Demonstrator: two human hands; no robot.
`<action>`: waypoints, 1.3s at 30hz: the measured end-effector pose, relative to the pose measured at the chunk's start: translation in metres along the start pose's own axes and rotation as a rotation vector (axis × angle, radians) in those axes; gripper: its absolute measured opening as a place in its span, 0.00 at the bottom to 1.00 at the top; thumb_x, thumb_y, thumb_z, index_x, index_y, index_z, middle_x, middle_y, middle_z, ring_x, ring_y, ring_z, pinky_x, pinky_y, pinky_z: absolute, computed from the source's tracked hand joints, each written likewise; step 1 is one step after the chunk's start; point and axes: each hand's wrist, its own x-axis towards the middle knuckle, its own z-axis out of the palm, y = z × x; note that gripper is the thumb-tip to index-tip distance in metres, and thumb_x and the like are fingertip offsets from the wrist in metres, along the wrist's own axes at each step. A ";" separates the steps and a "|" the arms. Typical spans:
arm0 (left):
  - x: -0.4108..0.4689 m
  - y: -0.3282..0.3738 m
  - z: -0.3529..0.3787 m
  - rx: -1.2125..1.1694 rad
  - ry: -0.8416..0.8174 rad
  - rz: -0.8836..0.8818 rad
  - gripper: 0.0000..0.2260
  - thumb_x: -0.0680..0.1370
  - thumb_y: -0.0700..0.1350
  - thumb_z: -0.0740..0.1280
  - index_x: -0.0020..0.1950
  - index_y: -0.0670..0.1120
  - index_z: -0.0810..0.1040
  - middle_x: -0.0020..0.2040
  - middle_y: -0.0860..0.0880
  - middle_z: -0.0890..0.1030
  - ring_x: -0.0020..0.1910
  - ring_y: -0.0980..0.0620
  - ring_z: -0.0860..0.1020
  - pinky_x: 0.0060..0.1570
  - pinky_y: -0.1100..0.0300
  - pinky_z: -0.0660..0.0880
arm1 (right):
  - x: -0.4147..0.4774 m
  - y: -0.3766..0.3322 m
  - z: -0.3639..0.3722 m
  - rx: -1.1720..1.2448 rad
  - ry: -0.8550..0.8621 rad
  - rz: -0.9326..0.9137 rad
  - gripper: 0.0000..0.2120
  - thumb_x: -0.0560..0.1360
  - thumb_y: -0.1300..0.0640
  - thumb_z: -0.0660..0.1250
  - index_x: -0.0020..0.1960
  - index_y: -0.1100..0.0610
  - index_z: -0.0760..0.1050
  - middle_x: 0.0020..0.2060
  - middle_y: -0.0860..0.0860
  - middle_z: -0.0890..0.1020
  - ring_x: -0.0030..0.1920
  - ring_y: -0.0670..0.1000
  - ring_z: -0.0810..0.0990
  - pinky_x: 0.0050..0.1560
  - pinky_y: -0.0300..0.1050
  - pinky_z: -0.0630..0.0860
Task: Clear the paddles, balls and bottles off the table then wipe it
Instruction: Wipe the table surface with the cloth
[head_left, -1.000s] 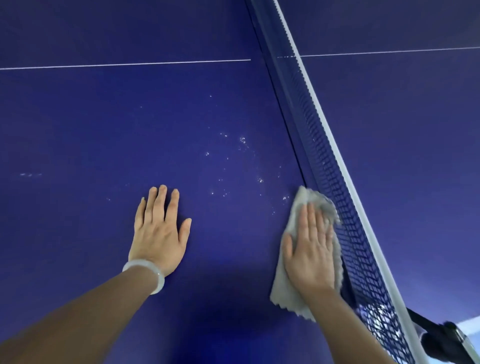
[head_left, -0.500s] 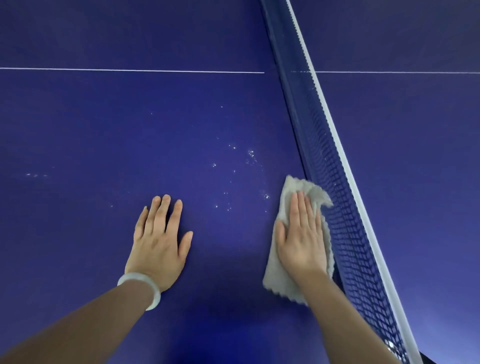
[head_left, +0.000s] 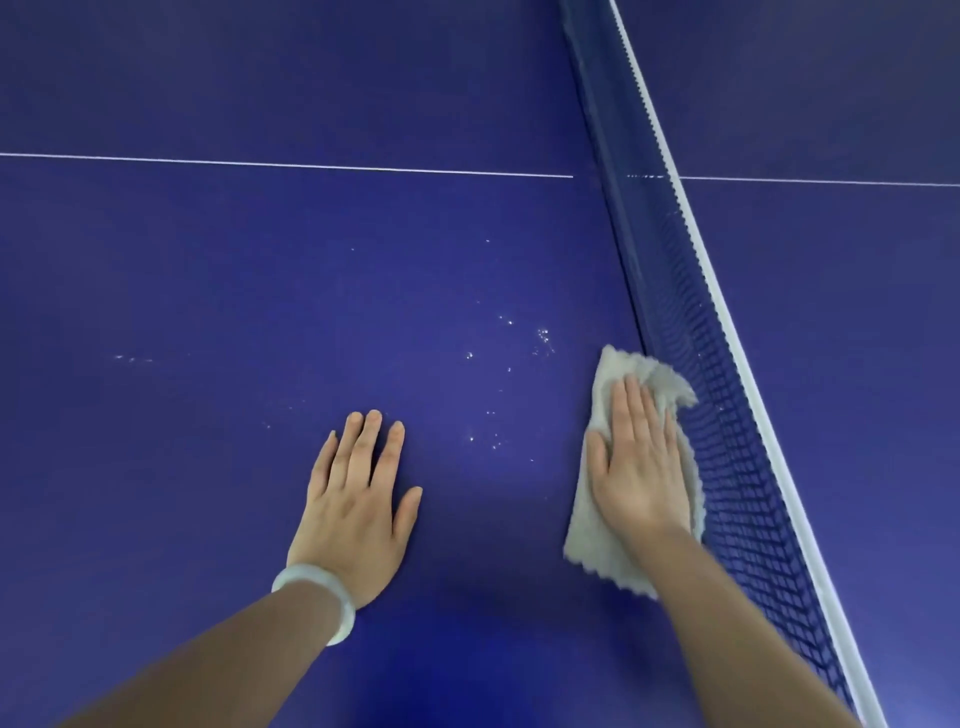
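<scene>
A dark blue table-tennis table (head_left: 218, 291) fills the view. My right hand (head_left: 636, 462) lies flat with straight fingers on a pale grey cloth (head_left: 587, 540), pressing it onto the table right beside the net. My left hand (head_left: 358, 499) rests palm down on the bare blue surface, fingers spread, a pale bangle on its wrist. Small water droplets (head_left: 519, 374) speckle the table between and beyond the two hands. No paddles, balls or bottles are in view.
The net (head_left: 691, 332) with its white top band runs diagonally from top centre to bottom right, touching the cloth's right edge. A thin white line (head_left: 285, 165) crosses the table beyond the hands.
My right hand has slid the cloth forward along the net, away from me. My left hand has stayed flat in about the same spot.
</scene>
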 end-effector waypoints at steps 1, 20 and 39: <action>0.000 0.000 0.000 0.006 -0.001 0.000 0.29 0.82 0.57 0.46 0.79 0.43 0.59 0.78 0.42 0.60 0.79 0.44 0.55 0.76 0.46 0.52 | 0.024 -0.003 0.000 0.005 0.007 0.010 0.31 0.81 0.44 0.40 0.81 0.55 0.41 0.81 0.50 0.45 0.80 0.48 0.41 0.79 0.51 0.42; 0.002 0.000 -0.007 -0.014 -0.036 0.018 0.28 0.81 0.56 0.50 0.76 0.41 0.65 0.75 0.40 0.65 0.76 0.40 0.62 0.73 0.44 0.60 | -0.054 -0.032 0.022 0.003 0.099 0.183 0.32 0.81 0.45 0.43 0.80 0.60 0.50 0.80 0.54 0.53 0.80 0.52 0.47 0.79 0.56 0.44; 0.102 -0.005 -0.004 -0.004 0.072 -0.185 0.28 0.81 0.57 0.47 0.75 0.42 0.67 0.74 0.42 0.67 0.75 0.41 0.63 0.74 0.45 0.53 | 0.185 -0.051 -0.010 -0.017 0.018 0.055 0.31 0.83 0.46 0.44 0.81 0.59 0.42 0.80 0.53 0.45 0.80 0.51 0.41 0.79 0.50 0.38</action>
